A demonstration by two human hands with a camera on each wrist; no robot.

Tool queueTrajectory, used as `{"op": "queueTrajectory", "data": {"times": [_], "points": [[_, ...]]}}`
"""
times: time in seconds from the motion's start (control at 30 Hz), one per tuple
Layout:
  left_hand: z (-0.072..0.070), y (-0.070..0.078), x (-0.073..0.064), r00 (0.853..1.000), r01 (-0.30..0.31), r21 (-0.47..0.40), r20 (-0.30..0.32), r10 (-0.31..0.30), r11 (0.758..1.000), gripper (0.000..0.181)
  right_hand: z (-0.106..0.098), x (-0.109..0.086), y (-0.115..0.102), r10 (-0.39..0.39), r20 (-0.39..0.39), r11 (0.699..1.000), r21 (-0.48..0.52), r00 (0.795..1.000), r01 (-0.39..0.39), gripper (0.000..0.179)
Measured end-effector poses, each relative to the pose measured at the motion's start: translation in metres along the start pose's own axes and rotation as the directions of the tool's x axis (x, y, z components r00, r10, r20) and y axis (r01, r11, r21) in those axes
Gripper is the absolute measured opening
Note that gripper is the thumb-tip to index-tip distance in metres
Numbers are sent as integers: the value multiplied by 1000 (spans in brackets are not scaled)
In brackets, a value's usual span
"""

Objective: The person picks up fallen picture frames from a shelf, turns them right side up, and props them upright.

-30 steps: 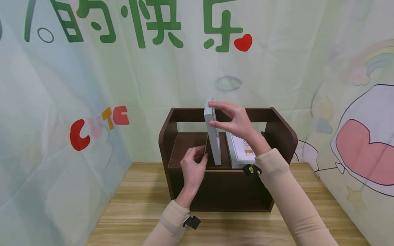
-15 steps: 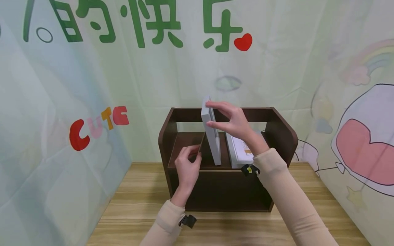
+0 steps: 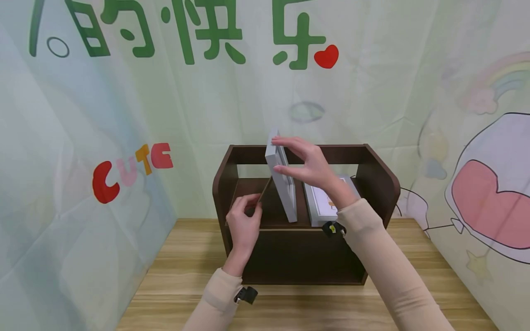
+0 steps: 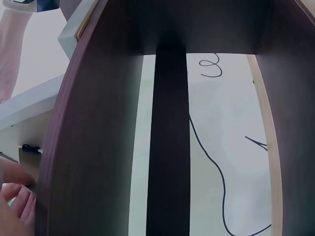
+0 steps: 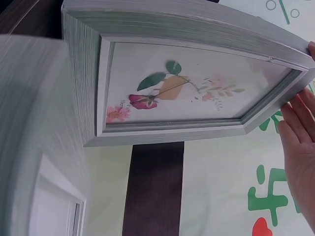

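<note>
Creased, pale green cloth (image 3: 372, 101) hangs behind and on both sides of a wood-grained table (image 3: 178, 262). Green characters (image 3: 218, 34) and a red heart (image 3: 326, 56) are printed at the back, colourful letters (image 3: 144, 161) at left, a rainbow (image 3: 511, 72) at right. A dark brown shelf (image 3: 308, 257) stands on the table.

Dark shelf (image 3: 381, 184), tilted frame (image 3: 284, 191), another frame (image 3: 320, 202)
</note>
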State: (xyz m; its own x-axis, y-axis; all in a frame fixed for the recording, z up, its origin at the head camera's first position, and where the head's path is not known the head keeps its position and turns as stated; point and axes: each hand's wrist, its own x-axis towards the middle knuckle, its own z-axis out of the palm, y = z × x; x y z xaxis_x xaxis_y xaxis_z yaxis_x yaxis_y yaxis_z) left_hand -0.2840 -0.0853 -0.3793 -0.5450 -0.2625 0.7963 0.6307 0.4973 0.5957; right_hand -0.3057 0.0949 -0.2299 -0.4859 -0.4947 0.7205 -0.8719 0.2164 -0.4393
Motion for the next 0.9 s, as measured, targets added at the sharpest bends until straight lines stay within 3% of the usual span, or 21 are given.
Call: {"op": "queueTrajectory", "data": {"times": [0.27, 0.9], "points": [[-2, -4, 3, 999, 21, 10, -38, -21, 1000, 14, 3, 4, -2, -37, 8, 999, -37, 999, 37, 52], [-6, -11, 4, 992, 73, 54, -105, -67, 996, 7, 12, 11, -6, -35, 48, 994, -98, 998, 40, 53]]}}
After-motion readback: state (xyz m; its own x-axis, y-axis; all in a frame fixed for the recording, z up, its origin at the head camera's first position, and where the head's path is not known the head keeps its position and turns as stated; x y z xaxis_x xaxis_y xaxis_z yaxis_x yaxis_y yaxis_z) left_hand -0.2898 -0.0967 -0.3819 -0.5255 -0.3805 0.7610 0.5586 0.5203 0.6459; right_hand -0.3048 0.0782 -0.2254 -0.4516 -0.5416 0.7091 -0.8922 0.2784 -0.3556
